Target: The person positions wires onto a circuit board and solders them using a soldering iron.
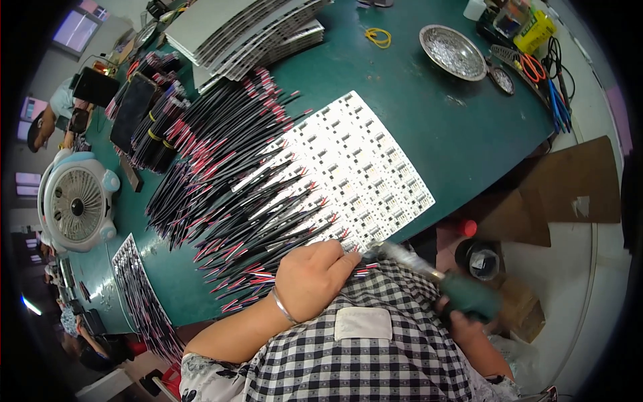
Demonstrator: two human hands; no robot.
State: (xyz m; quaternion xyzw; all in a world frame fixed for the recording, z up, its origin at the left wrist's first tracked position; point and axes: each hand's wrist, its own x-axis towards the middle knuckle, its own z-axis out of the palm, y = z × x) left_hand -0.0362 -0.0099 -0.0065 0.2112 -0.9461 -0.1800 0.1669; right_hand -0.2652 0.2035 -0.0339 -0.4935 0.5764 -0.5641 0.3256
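**Head view: soldering leads along the near edge of the panel**

Head camera shows your left hand (315,278) pressed down on the near edge of the white circuit panel (362,167), fingers curled and pinching the ends of red-and-black wire leads (234,194) against it. Your right hand (469,321) is wrapped around the green grip of a soldering iron (429,278), whose metal shaft runs up and left so the tip meets the panel just beside your left fingertips.

By my reading, much of the panel is wired: leads fan out in rows up and to the left of your left hand, covering that half. The half up and to the right of your hands looks bare, so those pads seem left to do. Whether the joint under the tip is finished I cannot tell.

Well beyond your left hand lies a stack of pale panels (248,30). Far above your right hand sit a metal dish (453,52) and a yellow box (536,30). Brown cardboard sheets (576,181) lie off the table, up and right of your right hand. A white rectangular patch (363,323) sits on your checked clothing between your forearms. Far left of your left hand stands a small pale fan (77,201).
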